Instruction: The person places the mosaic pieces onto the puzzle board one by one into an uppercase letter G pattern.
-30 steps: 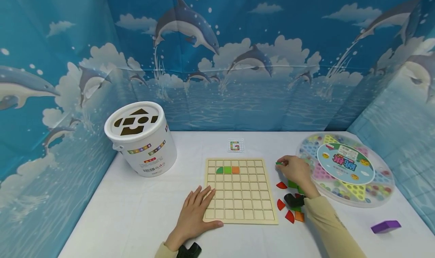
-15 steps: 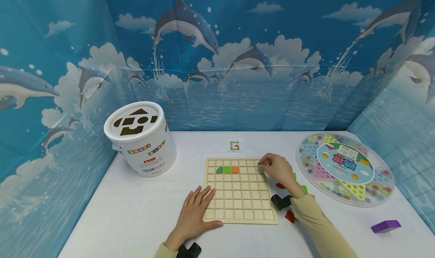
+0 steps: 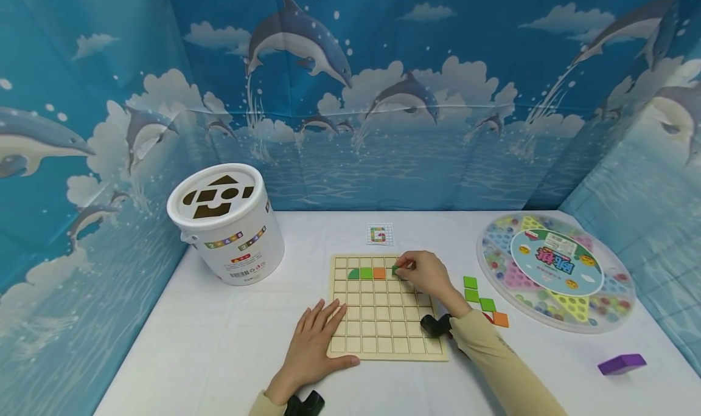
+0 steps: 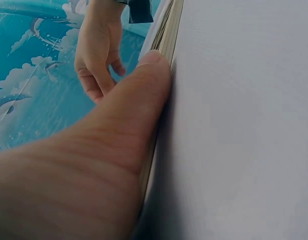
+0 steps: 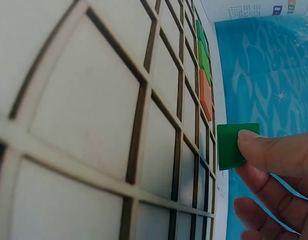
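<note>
A wooden grid board (image 3: 386, 337) lies flat on the white table. In its second row sit a dark green quarter-round tile (image 3: 353, 274), a green square tile (image 3: 366, 273) and an orange square tile (image 3: 380, 273). My right hand (image 3: 418, 271) pinches a green square tile (image 3: 395, 270) (image 5: 236, 145) just right of the orange tile (image 5: 205, 94), low over the board (image 5: 93, 110). My left hand (image 3: 314, 343) rests flat on the board's near left corner, thumb (image 4: 143, 85) against its edge.
Loose green tiles (image 3: 471, 288) and an orange tile (image 3: 500, 319) lie right of the board. A small pattern card (image 3: 380, 235) sits behind it. A white shape-sorter bucket (image 3: 227, 224) stands at the left, a round marble game tray (image 3: 555, 271) at the right, a purple block (image 3: 621, 364) near right.
My right hand has carried the green square tile leftward from the loose pile over the board to beside the orange tile. The left hand has stayed put.
</note>
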`<control>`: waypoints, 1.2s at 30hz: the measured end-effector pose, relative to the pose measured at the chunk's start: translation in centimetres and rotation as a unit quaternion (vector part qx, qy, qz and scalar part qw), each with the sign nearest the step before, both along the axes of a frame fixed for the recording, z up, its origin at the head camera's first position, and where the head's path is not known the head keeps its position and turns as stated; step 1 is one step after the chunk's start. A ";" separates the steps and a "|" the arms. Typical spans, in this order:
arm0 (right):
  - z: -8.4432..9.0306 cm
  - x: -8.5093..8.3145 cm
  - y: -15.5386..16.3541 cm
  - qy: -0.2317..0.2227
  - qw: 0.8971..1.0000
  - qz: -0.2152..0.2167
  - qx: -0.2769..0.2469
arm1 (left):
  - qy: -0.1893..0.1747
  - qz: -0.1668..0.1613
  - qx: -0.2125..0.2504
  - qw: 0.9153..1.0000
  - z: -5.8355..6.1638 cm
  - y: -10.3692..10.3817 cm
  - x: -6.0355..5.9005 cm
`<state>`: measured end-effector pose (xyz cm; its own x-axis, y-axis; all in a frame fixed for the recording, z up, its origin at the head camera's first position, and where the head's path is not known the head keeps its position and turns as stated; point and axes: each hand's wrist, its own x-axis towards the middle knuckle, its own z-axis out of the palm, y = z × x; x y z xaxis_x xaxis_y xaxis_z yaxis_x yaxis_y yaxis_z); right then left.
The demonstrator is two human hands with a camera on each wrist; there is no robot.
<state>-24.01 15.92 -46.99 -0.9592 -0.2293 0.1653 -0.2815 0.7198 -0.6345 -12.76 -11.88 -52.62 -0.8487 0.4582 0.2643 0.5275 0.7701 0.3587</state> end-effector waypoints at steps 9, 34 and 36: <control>-0.2 -0.2 -0.7 -0.003 1.000 0.016 -0.002 | -0.003 0.002 0.002 1.000 0.0 0.0 0.0; -0.5 -0.8 -1.2 -0.027 0.999 -0.026 0.038 | -0.001 -0.003 0.005 1.000 0.1 0.0 0.0; -0.5 -0.9 -1.3 -0.026 0.998 -0.031 0.043 | 0.000 -0.003 0.005 1.000 0.1 -0.1 0.0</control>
<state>-24.86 14.63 -47.52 -0.9787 -0.1804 0.0980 -0.2034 0.7875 -0.5818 -12.77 -11.94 -52.54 -0.8460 0.4607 0.2684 0.5319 0.7636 0.3660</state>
